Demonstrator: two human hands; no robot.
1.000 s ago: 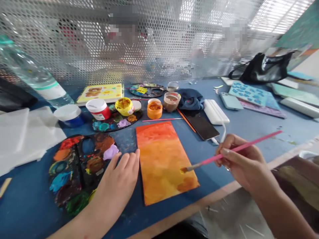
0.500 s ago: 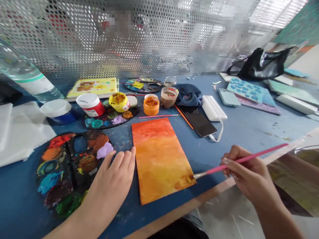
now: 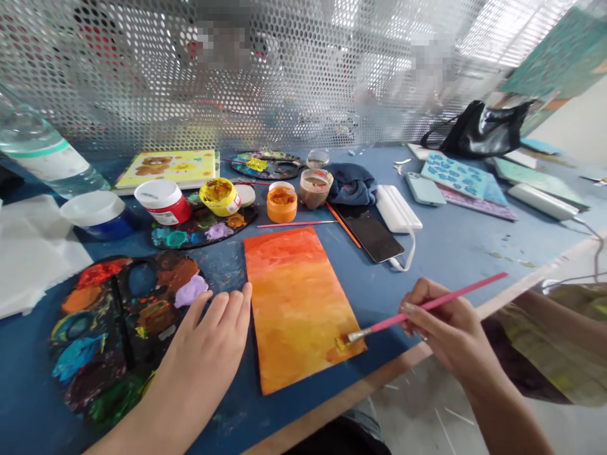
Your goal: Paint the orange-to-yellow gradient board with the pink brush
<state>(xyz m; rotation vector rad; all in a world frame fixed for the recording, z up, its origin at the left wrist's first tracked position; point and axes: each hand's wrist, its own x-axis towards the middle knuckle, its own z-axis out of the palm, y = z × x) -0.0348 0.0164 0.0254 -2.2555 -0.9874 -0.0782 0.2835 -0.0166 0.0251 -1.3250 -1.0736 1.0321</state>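
A canvas (image 3: 298, 303) painted from red at the top through orange to ochre lies on the blue table before me. My right hand (image 3: 439, 319) pinches a pink-handled paintbrush (image 3: 455, 294), its bristles touching a yellow-brown patch near the canvas's lower right corner. My left hand (image 3: 211, 341) lies flat with its fingers stretched out, the fingertips at the canvas's left edge. Partly under that hand and forearm is a dark paint palette (image 3: 121, 316) with blobs of red, blue, green and lilac.
Behind the canvas stand an orange paint jar (image 3: 281, 205), a yellow jar (image 3: 220, 199), a red jar (image 3: 164, 203) and a cup of murky water (image 3: 315, 189). A phone (image 3: 372, 234) and a white power bank (image 3: 398, 208) lie at right. A water bottle (image 3: 45, 155) is at far left.
The brush tip has moved left and slightly up from the canvas's lower right edge onto its painted surface. My left hand stays by the left edge. The whole view has shifted slightly.
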